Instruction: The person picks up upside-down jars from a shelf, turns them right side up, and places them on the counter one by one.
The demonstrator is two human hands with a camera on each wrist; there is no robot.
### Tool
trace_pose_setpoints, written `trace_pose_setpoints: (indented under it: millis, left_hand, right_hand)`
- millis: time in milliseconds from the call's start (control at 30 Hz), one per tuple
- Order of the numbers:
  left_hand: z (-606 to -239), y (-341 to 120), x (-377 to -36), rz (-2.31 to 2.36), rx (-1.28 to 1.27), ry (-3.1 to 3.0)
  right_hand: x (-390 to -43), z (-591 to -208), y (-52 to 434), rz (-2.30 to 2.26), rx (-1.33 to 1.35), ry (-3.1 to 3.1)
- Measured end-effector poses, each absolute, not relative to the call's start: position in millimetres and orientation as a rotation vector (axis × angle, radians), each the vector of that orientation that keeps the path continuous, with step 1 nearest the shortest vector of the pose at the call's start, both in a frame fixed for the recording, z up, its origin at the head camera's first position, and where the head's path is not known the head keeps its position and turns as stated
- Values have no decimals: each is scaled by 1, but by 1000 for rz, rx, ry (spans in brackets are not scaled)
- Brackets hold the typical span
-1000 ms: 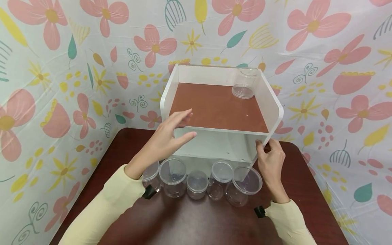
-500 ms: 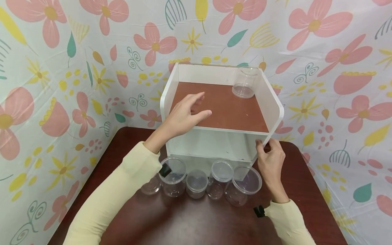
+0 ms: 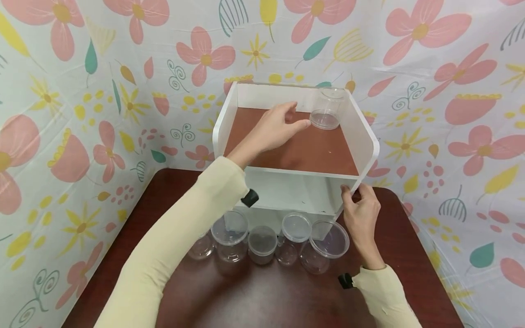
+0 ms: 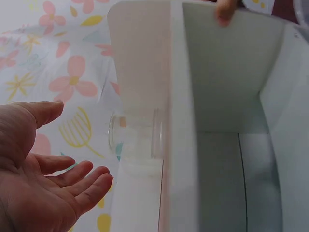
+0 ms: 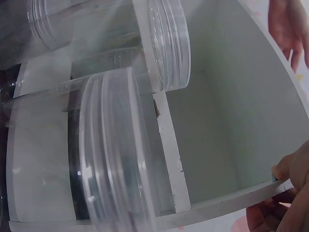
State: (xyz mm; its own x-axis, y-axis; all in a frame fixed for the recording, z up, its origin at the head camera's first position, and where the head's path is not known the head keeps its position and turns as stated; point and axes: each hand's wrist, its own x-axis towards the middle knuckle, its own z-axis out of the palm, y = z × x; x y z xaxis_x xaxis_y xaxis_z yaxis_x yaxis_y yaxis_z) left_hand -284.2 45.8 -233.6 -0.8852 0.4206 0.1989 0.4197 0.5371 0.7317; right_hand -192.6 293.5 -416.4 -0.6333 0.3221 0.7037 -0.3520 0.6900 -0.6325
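Observation:
A white shelf unit [image 3: 365,136] with a brown top board [image 3: 295,150] stands at the back of the dark table [image 3: 262,291]. A clear plastic jar [image 3: 326,109] sits at the board's back right corner. My left hand [image 3: 298,116] reaches over the board with fingers spread, just left of the jar. In the left wrist view the open palm of my left hand [image 4: 82,145] faces the jar [image 4: 135,135] with a gap between them. My right hand [image 3: 353,191] grips the front edge of the unit's right side panel, its fingers [image 5: 289,193] curled round that edge.
Several clear lidded jars stand in a row on the table before the unit, from a small jar [image 3: 201,246] at the left to a wide jar [image 3: 326,243] near my right wrist. Flowered cloth walls [image 3: 82,114] close in the table on three sides.
My left hand has risen from the shelf's front edge and travelled back and right across the top board to the jar. My right hand has kept its grip on the side panel.

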Motion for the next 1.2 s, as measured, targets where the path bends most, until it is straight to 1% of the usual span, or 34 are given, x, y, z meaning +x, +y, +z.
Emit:
trace_pose_setpoints:
  millis: [233,600,867,1100,1200]
  left_hand:
    - [-219,71,-311,1230,702,2766]
    - [-212,100,-343,1137,634,2779]
    - [-217,113,-355,1256,593,2749]
    - [-224,133,-365,1279,665,2790]
    - [-226,140,-368,1290,655,2797]
  right_hand:
    - [-193,-416,294,980,12,-2036]
    - [-194,-418,296,983,12,-2037]
    - [-193,-418,296,981,11,-2040]
    - [-193,-418,296,980,2,-2032]
    - [-194,-418,295,994,9,-2031]
